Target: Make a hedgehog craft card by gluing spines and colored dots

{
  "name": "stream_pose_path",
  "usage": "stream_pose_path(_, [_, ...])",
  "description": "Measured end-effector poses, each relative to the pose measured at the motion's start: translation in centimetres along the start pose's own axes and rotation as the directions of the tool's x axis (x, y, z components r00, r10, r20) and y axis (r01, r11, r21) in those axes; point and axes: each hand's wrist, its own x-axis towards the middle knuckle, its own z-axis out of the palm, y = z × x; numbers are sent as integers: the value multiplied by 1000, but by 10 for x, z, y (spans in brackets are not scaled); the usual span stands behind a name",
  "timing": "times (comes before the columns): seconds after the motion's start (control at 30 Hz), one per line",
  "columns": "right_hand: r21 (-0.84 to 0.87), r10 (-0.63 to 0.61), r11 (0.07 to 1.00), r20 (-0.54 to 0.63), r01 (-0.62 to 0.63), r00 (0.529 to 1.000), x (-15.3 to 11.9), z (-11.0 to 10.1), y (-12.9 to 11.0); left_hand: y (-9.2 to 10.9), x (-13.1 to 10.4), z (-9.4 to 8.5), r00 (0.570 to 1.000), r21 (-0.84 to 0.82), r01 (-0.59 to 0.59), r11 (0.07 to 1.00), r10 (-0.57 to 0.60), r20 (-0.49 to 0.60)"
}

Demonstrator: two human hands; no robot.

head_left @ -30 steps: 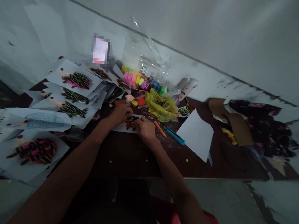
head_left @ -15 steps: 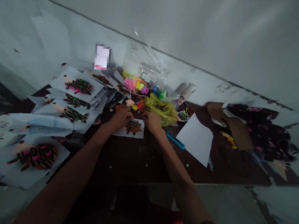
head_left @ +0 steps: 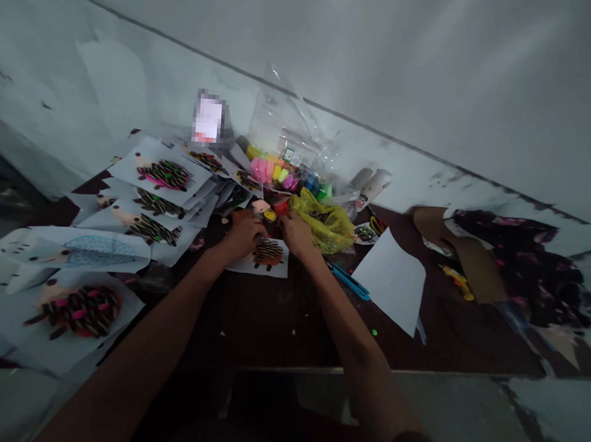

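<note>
A small white sheet with a hedgehog picture (head_left: 268, 254), brown with raised dark spines, lies on the dark table (head_left: 264, 319). My left hand (head_left: 244, 236) rests on its upper left part, fingers bent and closed, holding the sheet down. Above the sheet's right corner, my right hand (head_left: 296, 234) has its fingers drawn together at a red lump of modelling clay (head_left: 281, 209). The fingertips partly cover that lump. Beside it sit a yellow lump (head_left: 270, 215) and a pale peach lump (head_left: 260, 205). A brown piece (head_left: 242, 214) shows just behind my left hand.
Stacked hedgehog pictures (head_left: 161, 173) fill the left side. A clear bag of coloured clay (head_left: 278, 170) stands at the wall, a yellow plastic bag (head_left: 328, 226) before it. Rightward lie a blue cutter (head_left: 350, 281), white paper (head_left: 394, 280), a yellow tool (head_left: 458, 282) and dark floral cloth (head_left: 518, 261).
My right hand has moved slightly away from me, its fingertips now over the red lump. My left hand stays on the sheet. The whole view has shifted a little.
</note>
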Motion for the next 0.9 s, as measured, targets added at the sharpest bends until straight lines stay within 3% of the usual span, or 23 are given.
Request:
stream_pose_path(0.17, [192,58,981,-108,-36,992,-25,1,11,1,1,-2,1000,-15,10,1000,-10,29])
stream_pose_path(0.47, [472,26,877,-230,88,973,-84,17,18,-3,1,0,1000,0,-17,1000,17,1])
stream_pose_path(0.67, [540,-34,822,-271,182,962,-93,29,3,-3,1,0,1000,17,-16,1000,16,-2])
stream_pose_path(0.9, [474,-62,866,-214,159,975,-89,34,-7,-5,1,2,1000,2,-3,1000,3,0])
